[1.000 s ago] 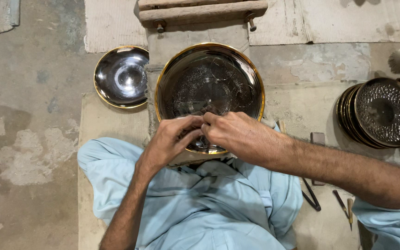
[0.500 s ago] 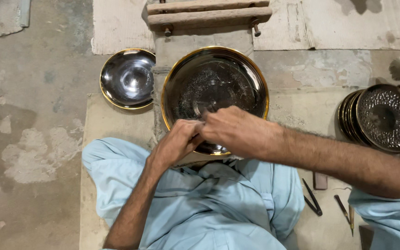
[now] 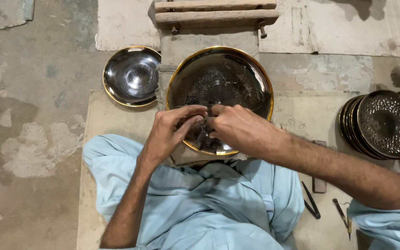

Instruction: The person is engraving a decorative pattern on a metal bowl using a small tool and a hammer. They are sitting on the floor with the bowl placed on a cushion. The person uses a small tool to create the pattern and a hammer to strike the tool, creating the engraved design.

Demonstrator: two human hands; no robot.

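Small polished bowl (image 3: 132, 75), upper left, set apart. Left hand (image 3: 170, 129) and right hand (image 3: 241, 129), centre frame, fingertips pinched together over the near rim of the large gilt-edged metal plate (image 3: 220, 78), possibly on a small tool; unclear. Plate likely rigid, slick, moderately heavy; best held by rim. Stacked hammered plates (image 3: 385, 124), right.
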